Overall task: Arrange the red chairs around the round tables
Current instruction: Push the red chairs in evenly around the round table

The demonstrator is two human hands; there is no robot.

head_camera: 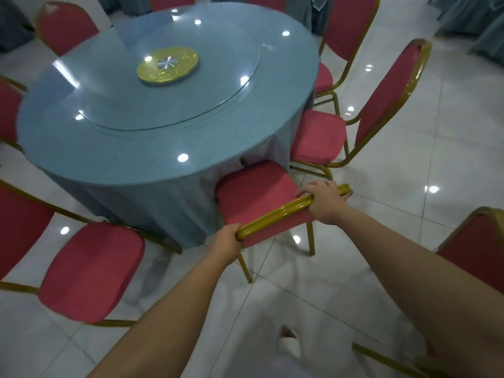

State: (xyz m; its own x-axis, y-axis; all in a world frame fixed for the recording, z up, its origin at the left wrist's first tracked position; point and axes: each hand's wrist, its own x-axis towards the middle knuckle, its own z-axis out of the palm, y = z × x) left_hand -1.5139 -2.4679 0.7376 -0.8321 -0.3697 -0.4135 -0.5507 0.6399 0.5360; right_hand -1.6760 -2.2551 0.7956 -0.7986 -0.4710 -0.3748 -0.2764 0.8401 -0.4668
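Observation:
A red chair with a gold metal frame stands at the near edge of the round table, its seat partly under the blue tablecloth. My left hand grips the left end of the chair's top rail. My right hand grips the right end of the same rail. Other red chairs ring the table: one at the near left, one at the right, one further back right and one at the far left.
A glass turntable with a gold centre disc lies on the table. Another red chair stands apart at the right edge. The floor is glossy white tile. My foot shows at the bottom. Draped tables stand far behind.

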